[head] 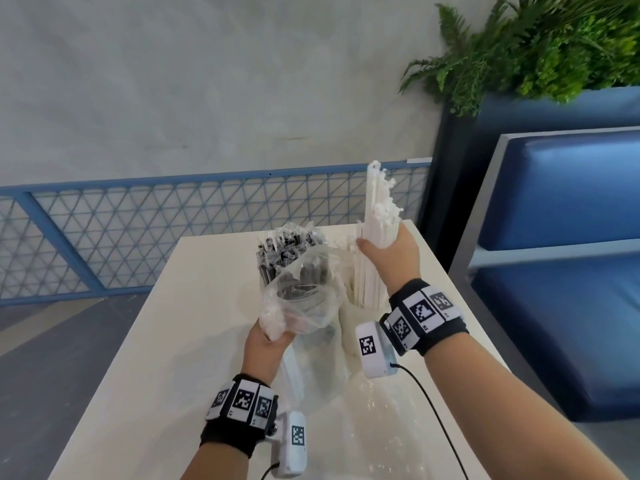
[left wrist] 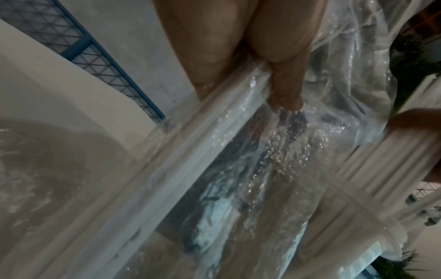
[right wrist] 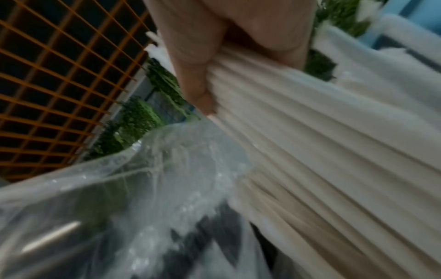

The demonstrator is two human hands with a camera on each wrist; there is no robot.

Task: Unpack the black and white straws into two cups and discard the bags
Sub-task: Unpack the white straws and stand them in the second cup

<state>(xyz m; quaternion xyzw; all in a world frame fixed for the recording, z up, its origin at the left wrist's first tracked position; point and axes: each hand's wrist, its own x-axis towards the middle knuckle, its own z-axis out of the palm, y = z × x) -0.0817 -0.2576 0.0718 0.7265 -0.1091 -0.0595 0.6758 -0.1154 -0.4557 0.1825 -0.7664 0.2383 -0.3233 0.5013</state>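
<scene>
My right hand (head: 389,252) grips a thick bundle of white straws (head: 377,216) and holds it upright over the far side of the table. In the right wrist view the thumb (right wrist: 203,98) presses on the white straws (right wrist: 310,151). My left hand (head: 265,341) pinches the rim of a crumpled clear bag (head: 304,296), which hangs open in front of the straws. Its fingers (left wrist: 284,100) show on the bag (left wrist: 238,169) in the left wrist view. Black straws (head: 280,251) in clear wrappers stand upright in a cup mostly hidden behind the bag. The white bundle's lower end is hidden.
The cream table (head: 166,341) has edges close on the left and right. A second clear bag (head: 381,431) lies flat near the front. A blue bench (head: 561,271) and a planter with ferns (head: 540,46) stand to the right. A blue mesh railing (head: 138,237) runs behind.
</scene>
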